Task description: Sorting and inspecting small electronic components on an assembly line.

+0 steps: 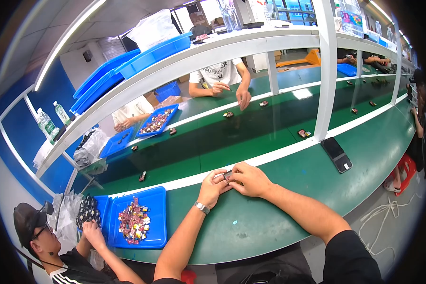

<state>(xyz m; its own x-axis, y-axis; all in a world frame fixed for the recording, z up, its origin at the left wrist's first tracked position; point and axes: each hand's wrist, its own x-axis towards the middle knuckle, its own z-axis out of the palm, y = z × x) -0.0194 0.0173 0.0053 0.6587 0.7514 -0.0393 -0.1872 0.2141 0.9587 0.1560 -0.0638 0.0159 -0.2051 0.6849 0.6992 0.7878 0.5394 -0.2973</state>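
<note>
Both of my hands meet over the near green bench, just in front of the white rail. Between their fingertips is a small dark-and-red part (228,176), mostly covered by the fingers. My left hand (211,190), with a metal-banded watch (202,207) on its wrist, pinches the part from the left. From the right, my right hand (252,181) closes its thumb and fingers on the same part. Similar small parts lie spaced along the dark green belt (199,137) beyond the rail, one of them (142,176) to the left of my hands.
A blue tray (162,217) of small red, yellow and white pieces stands at the left, beside a co-worker (94,234). A black phone (336,155) lies right of a white post (327,71). Another person (217,78) works across the belt. Blue trays (154,52) rest on the overhead shelf.
</note>
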